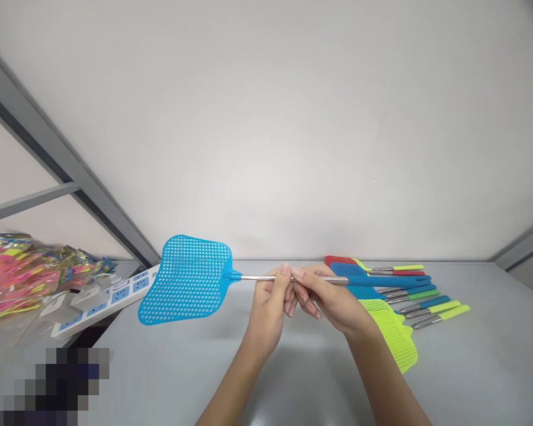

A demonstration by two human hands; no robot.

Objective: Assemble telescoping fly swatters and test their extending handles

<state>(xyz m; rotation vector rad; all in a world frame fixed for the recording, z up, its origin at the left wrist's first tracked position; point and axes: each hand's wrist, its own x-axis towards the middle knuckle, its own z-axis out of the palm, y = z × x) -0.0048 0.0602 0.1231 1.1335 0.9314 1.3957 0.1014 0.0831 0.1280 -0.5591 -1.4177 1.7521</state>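
A blue fly swatter (190,281) with a perforated head, a thin metal telescopic rod and a blue grip is held level above the table, its head to the left. My left hand (270,302) pinches the thin rod between thumb and fingers. Close beside it, my right hand (326,296) grips the rod too, near the thicker metal section. The thumbs nearly meet on the shaft. Behind and below my right forearm lie several more fly swatters; a yellow-green one (391,331) is nearest, partly hidden by my arm.
A grey table (484,367) runs up to a pale wall. On the left lies a white power strip (119,296) with chargers plugged in. Beyond it is a heap of colourful items in clear plastic bags (22,278). A grey metal frame (71,154) slants along the left side.
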